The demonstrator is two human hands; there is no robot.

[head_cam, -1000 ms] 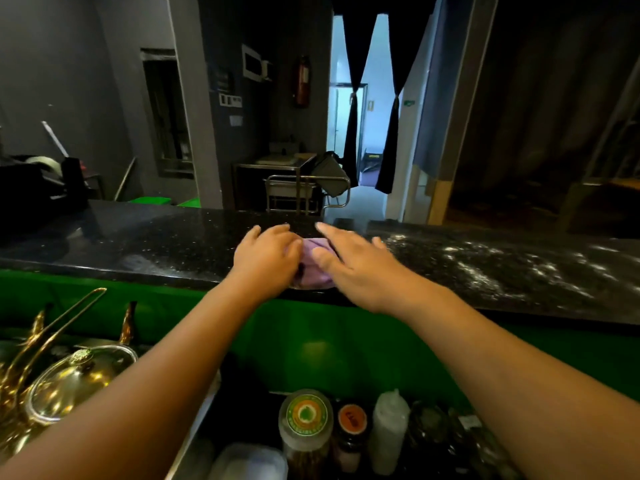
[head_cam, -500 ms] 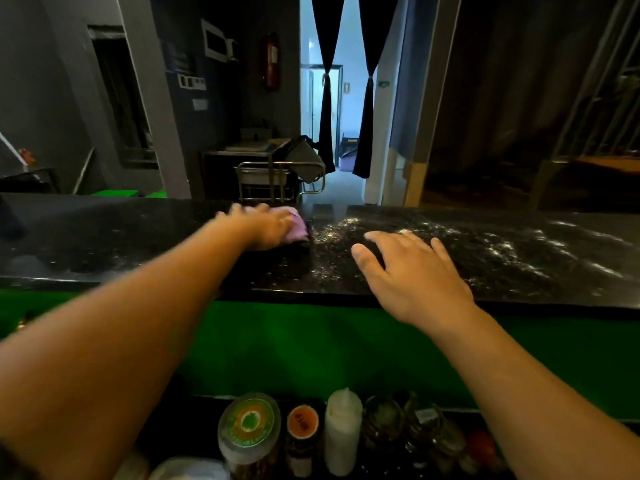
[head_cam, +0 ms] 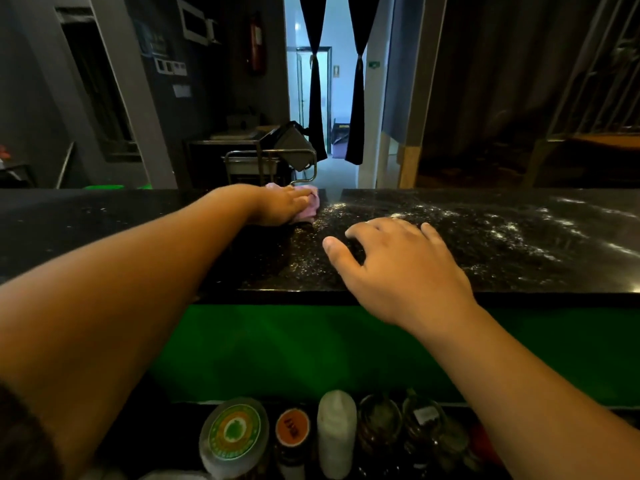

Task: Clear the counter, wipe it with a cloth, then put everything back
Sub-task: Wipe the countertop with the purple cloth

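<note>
Your left hand (head_cam: 284, 206) hides most of the cloth (head_cam: 310, 210), fingers curled round it; visible edge pink, crumpled. Your right hand (head_cam: 398, 268) rests, fingers spread, on the surface (head_cam: 104, 233).

place: eatery kitchen | black granite counter (head_cam: 485, 237); condiment jars (head_cam: 235, 431); steel trolley (head_cam: 242, 164); fire extinguisher (head_cam: 256, 46)

The left hand (head_cam: 284, 204) now holds the pink cloth (head_cam: 310, 212) at the far edge of the counter (head_cam: 485, 237), pushed toward 12 o'clock from the near edge, where both hands covered it a second ago. The right hand (head_cam: 398, 268) has left the cloth and lies spread on the stone at 4 o'clock from it.
</note>
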